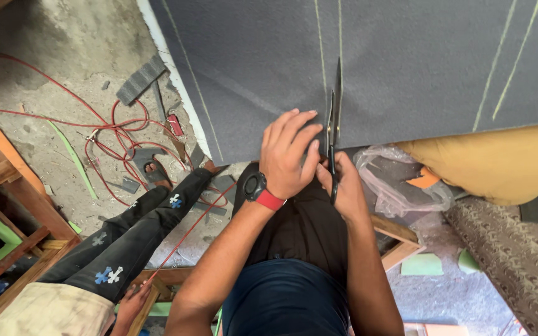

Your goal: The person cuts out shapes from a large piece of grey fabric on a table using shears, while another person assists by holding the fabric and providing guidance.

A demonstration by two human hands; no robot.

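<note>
A pair of dark scissors point(333, 124) stands at the centre of the view, its long axis running almost straight up and down the picture. The blades point away from the person, up across a large sheet of grey fabric point(406, 62), and sit slightly parted at the sheet's near edge. The tips reach just beside two pale chalk lines point(320, 56) drawn along the same direction.

The handles are at the lower end, inside the right hand point(344, 183). That hand is closed around them, fingers wrapped through and over the grips, so the blades rise from the top of the fist. The left hand point(291, 152) lies flat on the fabric just to the left of the blades, fingers spread and pressing down, its edge touching the right hand. It holds nothing. A black watch with a red strap point(259, 190) circles the left wrist.

Further right on the fabric are two more slanted chalk lines point(505, 62). Below the sheet's edge on the right are a crumpled clear plastic bag point(393, 180) and a mustard-yellow cushion point(499, 162).

To the left, another person's legs in black trousers with blue cross patches point(119, 242) stretch over a dusty floor strewn with a red cable point(104, 134).
</note>
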